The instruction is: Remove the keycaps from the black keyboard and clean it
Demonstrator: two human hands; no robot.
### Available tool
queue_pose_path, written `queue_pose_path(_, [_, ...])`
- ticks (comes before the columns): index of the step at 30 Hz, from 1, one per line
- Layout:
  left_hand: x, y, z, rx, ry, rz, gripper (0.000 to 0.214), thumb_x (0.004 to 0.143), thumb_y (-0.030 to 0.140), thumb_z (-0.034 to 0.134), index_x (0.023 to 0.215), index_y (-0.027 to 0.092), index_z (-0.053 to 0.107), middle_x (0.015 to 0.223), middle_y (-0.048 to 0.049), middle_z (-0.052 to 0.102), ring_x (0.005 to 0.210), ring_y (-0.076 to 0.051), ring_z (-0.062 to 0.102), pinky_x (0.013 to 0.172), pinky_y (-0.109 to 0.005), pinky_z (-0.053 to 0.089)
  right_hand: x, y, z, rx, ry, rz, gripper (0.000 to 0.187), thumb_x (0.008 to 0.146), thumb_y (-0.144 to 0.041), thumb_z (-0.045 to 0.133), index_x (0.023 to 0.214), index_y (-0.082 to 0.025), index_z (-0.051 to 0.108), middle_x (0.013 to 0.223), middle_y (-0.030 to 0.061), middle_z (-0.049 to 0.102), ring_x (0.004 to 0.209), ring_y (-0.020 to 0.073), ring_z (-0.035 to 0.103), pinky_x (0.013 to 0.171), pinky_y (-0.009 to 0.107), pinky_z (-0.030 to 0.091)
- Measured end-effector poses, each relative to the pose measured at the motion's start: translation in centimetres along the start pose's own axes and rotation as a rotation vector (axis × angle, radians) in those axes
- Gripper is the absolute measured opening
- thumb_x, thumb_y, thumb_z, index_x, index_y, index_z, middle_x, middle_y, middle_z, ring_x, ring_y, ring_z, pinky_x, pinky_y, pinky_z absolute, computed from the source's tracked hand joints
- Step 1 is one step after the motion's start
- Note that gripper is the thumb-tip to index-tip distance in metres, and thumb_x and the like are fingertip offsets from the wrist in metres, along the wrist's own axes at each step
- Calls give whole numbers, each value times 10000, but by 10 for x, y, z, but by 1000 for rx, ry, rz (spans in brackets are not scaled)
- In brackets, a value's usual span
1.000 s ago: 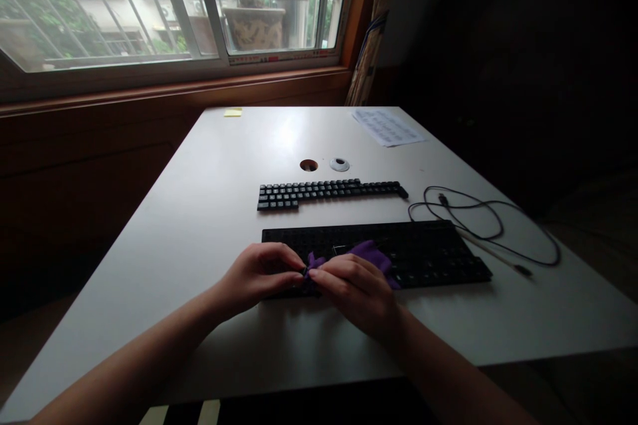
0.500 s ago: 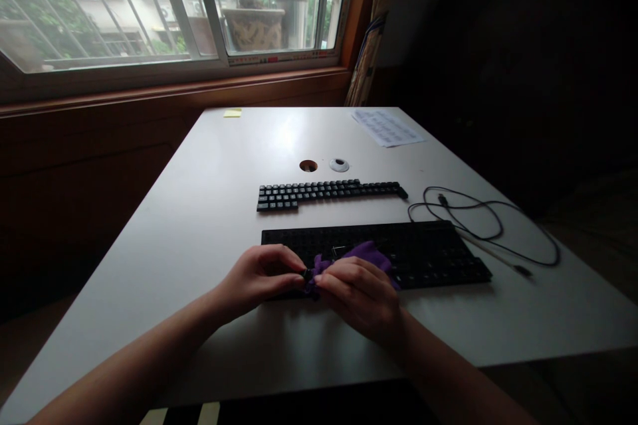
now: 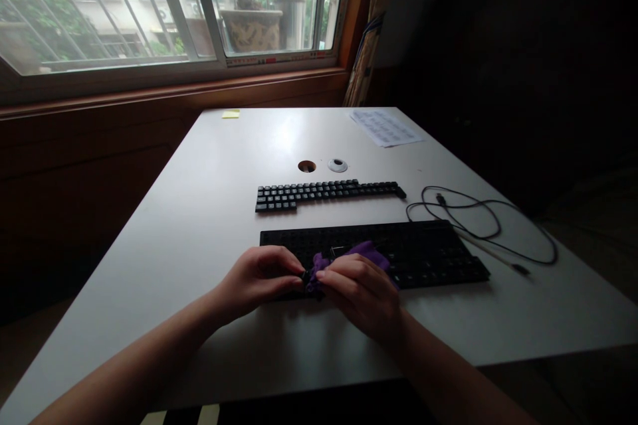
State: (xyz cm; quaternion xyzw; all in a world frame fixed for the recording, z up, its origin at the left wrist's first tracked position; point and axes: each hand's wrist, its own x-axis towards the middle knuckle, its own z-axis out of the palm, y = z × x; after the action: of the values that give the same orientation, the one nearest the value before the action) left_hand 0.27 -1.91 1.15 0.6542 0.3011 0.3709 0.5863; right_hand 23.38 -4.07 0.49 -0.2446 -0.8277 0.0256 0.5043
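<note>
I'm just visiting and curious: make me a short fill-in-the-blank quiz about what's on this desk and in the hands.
The left hand pinches a small dark piece against the ____ cloth.
The right hand holds that cloth over the ____ half of the keyboard.
The looped cable lies on the table to the keyboard's ____.
The sticky note near the window is ____.
Missing words: purple; left; right; yellow.

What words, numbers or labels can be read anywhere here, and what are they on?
No text here is legible.
Printed sheet: lines of print, too small to read.
Loose keycaps: legends too small and dim.
Strip on the window frame: red marks, blurred.
Yellow note: no writing shows.
</note>
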Motion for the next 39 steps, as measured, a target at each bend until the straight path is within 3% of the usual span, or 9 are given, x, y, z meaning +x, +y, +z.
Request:
queue_pose_path(5, [1,2,0,135,8,61,107,818,204,754,873,125,707,875,-90,729,807,-183,682,744,-277,552,1,2,3,50,-70,12,400,859,-80,672,1244,-179,623,966,69,690,873,173,647,772,327,584])
queue_pose_path(9, [0,0,0,5,30,-3,129,825,218,750,891,118,703,887,-89,728,786,-172,679,708,-259,553,-1,6,5,74,-136,7,467,835,-112,722,1284,-163,605,1013,87,687,910,189,637,801,348,581])
queue_pose_path(13, [-1,-1,1,-44,25,-45,128,815,215,762,877,114,715,880,-85,728,793,-168,681,711,-252,550,-4,9,6,68,-129,2,495,821,-27,702,1286,-166,604,1016,77,691,912,170,632,800,323,577])
queue_pose_path(24, [1,0,2,-107,57,-133,158,775,211,799,883,121,725,877,-72,721,749,-162,686,678,-256,559,-3,4,0,26,-81,-12,383,792,10,708,1141,-141,655,926,65,692,829,153,627,737,295,575])
queue_pose_path(31, [1,0,-4,-272,141,-101,124,780,157,790,869,131,709,858,-44,720,759,-150,704,711,-249,577,-4,8,-7,-26,-208,-106,371,813,-9,692,1162,-131,652,967,69,704,879,173,640,798,311,573])
queue_pose_path(36, [1,-5,-8,-279,192,-84,110,798,155,775,879,136,703,835,-43,729,745,-149,714,697,-242,584,-1,13,-16,-95,0,34,418,786,-2,715,1157,-185,658,950,51,686,848,160,646,763,304,571])
queue_pose_path(39, [1,-7,-9,-258,206,-92,179,816,163,763,987,167,709,826,-26,731,742,-142,720,696,-226,578,2,22,-31,-253,160,150,355,796,-43,723,1093,-231,673,948,33,682,843,164,650,750,316,563])
